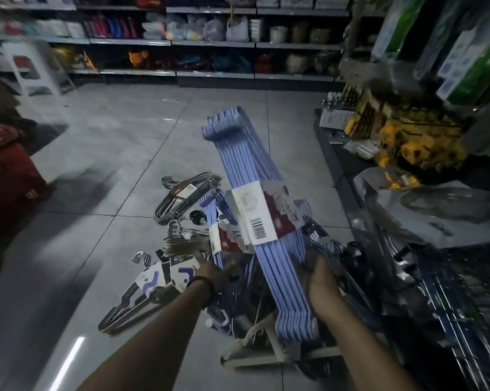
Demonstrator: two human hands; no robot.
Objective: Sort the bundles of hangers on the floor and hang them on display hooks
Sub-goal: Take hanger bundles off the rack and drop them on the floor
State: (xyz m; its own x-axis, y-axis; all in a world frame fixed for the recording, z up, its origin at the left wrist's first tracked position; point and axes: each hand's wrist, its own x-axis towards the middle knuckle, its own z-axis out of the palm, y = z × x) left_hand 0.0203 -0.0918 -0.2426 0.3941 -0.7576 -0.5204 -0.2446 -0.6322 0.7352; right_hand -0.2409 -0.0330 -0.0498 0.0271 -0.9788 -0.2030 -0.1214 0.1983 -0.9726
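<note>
Grips with the right hand (320, 280) a bundle of pale blue plastic hangers (238, 165), fingers curled under its lower part, just below the white-and-red paper band (259, 215) with a barcode. Holds that bundle lifted clear of the heap and tilted, one end pointing away over the middle of the grey tiled floor (119, 142), the other end down beside the right forearm.

Reaches the left hand (213, 270), black cord bracelet (201, 283) at the wrist, into the heap, fingertips at the lower end of a second pale blue hanger bundle (214, 221) banded in red and white. Cannot tell through the blur whether those fingers pinch it or lie straight against it.

Bends over the heap itself, piled on the floor close to its right edge, against the dark blue wire rack (449, 292). Picks out on the heap's far side a bundle of grey metal hangers (187, 193) with a brown-and-white tag, nearer a cluster of chrome wire hangers (179, 238), at the left black hangers with white-and-purple cards (153, 277), and at the near side cream wooden hangers (266, 348) under the lifted bundle.

Faces stocked shop shelves (210, 43) along the floor's far edge, with a white plastic stool (32, 69) at the far left corner and a dark red bag (7, 179) at the left edge.
</note>
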